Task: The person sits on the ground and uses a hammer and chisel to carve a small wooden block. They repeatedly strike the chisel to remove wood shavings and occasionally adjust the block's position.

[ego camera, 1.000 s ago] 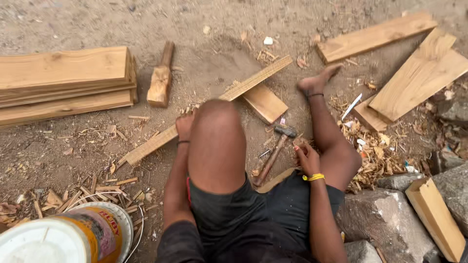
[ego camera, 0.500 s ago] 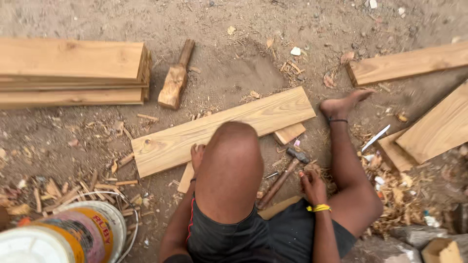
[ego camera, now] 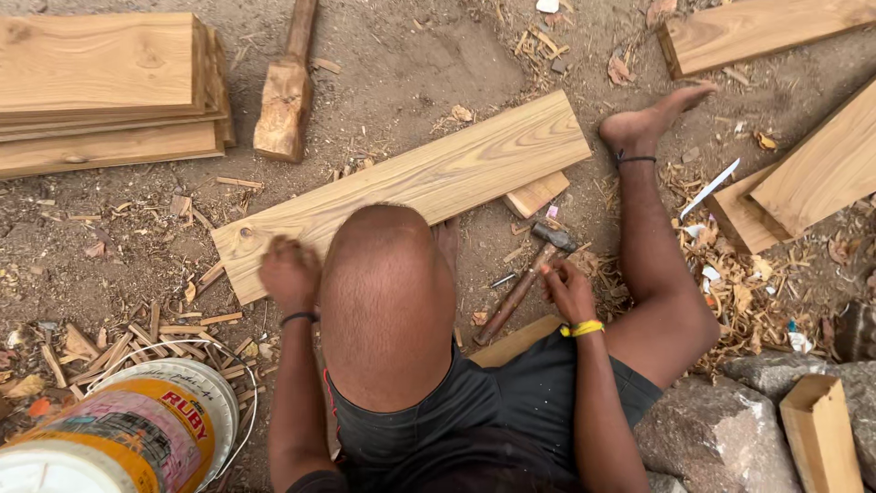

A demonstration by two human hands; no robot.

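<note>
The wooden plank (ego camera: 411,187) now lies flat on the ground. The left hand (ego camera: 290,271) rests on it, fingers curled. The right hand (ego camera: 568,290) grips the hammer (ego camera: 525,283).

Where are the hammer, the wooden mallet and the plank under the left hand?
hammer (ego camera: 516,294): head view, on the middle of its wooden handle, beside the right hand (ego camera: 568,290).
wooden mallet (ego camera: 282,105): head view, on its blocky head.
plank (ego camera: 429,183): head view, on its bare top face, beyond the left hand (ego camera: 289,271).
</note>
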